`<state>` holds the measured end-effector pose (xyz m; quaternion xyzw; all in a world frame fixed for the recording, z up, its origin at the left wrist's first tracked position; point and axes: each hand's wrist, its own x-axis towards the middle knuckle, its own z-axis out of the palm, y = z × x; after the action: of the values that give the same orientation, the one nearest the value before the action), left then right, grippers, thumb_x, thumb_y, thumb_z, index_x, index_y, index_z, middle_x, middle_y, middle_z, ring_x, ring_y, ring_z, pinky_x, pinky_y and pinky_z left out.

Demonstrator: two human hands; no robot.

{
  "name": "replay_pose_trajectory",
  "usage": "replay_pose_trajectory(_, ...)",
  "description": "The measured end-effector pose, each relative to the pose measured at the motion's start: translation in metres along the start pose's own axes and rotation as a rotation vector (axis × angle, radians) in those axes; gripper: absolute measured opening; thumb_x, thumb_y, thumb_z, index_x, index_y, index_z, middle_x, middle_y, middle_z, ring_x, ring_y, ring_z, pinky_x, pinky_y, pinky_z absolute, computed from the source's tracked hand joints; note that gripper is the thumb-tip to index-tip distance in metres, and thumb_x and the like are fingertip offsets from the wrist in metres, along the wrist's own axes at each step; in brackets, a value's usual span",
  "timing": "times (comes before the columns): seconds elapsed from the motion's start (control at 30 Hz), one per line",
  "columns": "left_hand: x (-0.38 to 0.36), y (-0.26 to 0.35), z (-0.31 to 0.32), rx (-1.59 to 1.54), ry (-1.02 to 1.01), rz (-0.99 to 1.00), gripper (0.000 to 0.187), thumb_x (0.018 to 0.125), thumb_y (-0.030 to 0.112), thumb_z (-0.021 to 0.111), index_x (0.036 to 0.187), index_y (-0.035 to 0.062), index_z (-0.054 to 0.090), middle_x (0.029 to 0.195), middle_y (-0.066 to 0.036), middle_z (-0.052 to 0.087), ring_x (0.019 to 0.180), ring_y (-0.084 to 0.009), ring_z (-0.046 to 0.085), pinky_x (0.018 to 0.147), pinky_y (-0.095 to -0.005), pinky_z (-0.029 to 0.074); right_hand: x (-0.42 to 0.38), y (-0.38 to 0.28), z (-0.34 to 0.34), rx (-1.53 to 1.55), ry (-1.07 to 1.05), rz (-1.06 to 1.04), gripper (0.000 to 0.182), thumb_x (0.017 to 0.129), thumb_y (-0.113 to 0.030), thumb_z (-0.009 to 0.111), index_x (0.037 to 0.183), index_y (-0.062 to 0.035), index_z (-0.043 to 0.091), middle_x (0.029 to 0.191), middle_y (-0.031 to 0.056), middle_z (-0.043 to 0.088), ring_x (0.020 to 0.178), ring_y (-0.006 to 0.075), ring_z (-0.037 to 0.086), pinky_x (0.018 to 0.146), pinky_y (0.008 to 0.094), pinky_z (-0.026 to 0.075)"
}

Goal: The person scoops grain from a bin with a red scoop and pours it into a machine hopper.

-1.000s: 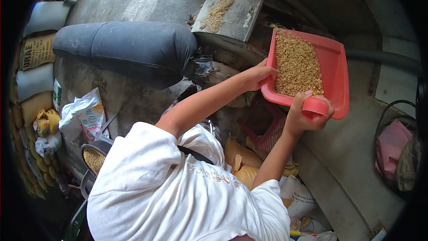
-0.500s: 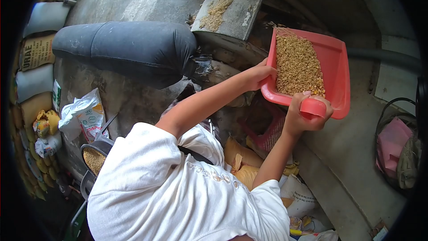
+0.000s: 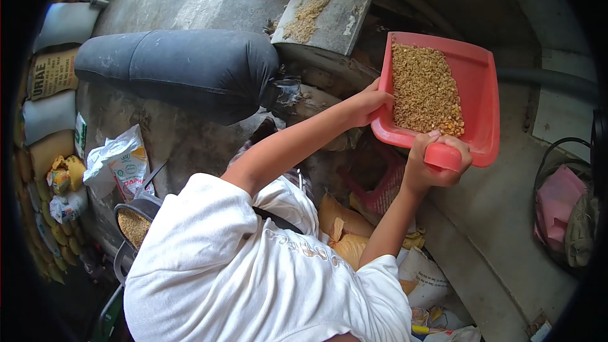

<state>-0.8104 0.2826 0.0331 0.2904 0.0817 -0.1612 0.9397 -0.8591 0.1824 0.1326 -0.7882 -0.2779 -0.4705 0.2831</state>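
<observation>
A red plastic dustpan (image 3: 478, 88) is held out ahead of my body, with unhusked grain (image 3: 423, 85) heaped along its left side. A few yellow kernels show in the grain near the handle end. My right hand (image 3: 437, 161) is wrapped around the dustpan's short, thick handle (image 3: 443, 156), the thumb along its top. On the left rim, my left hand (image 3: 372, 104) grips the dustpan's edge; its fingers underneath are hidden.
Loose grain lies on a curved concrete block (image 3: 323, 22). A stuffed dark sack (image 3: 177, 73) rests left of it. Stacked bags line the far left, near a dark container of grain (image 3: 134, 225). A pink crate (image 3: 380, 183) and sacks (image 3: 348, 234) sit below the dustpan.
The dustpan's far edge has risen a little, and the grain that hung over that lip now lies inside. Both hands keep their grip and have barely moved.
</observation>
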Motion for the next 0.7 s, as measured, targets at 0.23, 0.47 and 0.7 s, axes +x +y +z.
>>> replay_pose_trajectory(0.23, 0.000, 0.000, 0.001, -0.003, 0.001, -0.007, 0.066, 0.059, -0.012, 0.040, 0.120, 0.0084, 0.027, 0.099, -0.009, 0.046, 0.089, -0.0188, 0.049, 0.075, -0.0279, 0.044, 0.001, 0.001, 0.001, -0.007, -0.001, -0.029, 0.025, 0.059, 0.003, 0.059, 0.075, -0.0025, 0.041, 0.064, 0.0048, 0.048, 0.051, 0.0161, 0.048, 0.048, 0.0259, 0.042)
replay_pose_trajectory(0.47, 0.006, -0.003, -0.003, -0.010, -0.015, -0.013, 0.067, 0.059, -0.012, 0.040, 0.121, 0.0094, 0.027, 0.097, -0.010, 0.046, 0.087, -0.0192, 0.050, 0.073, -0.0286, 0.045, 0.000, 0.002, 0.002, -0.016, -0.030, -0.013, 0.025, 0.059, 0.002, 0.059, 0.075, -0.0026, 0.041, 0.065, 0.0051, 0.048, 0.051, 0.0164, 0.047, 0.048, 0.0262, 0.042)
replay_pose_trajectory(0.7, 0.008, -0.003, -0.004, -0.006, -0.014, -0.039, 0.064, 0.059, -0.011, 0.041, 0.118, 0.0090, 0.028, 0.094, -0.009, 0.046, 0.083, -0.0189, 0.051, 0.069, -0.0293, 0.047, 0.000, 0.002, 0.005, -0.051, -0.028, -0.027, 0.026, 0.058, 0.003, 0.059, 0.076, -0.0027, 0.040, 0.066, 0.0054, 0.048, 0.051, 0.0168, 0.047, 0.049, 0.0270, 0.042)
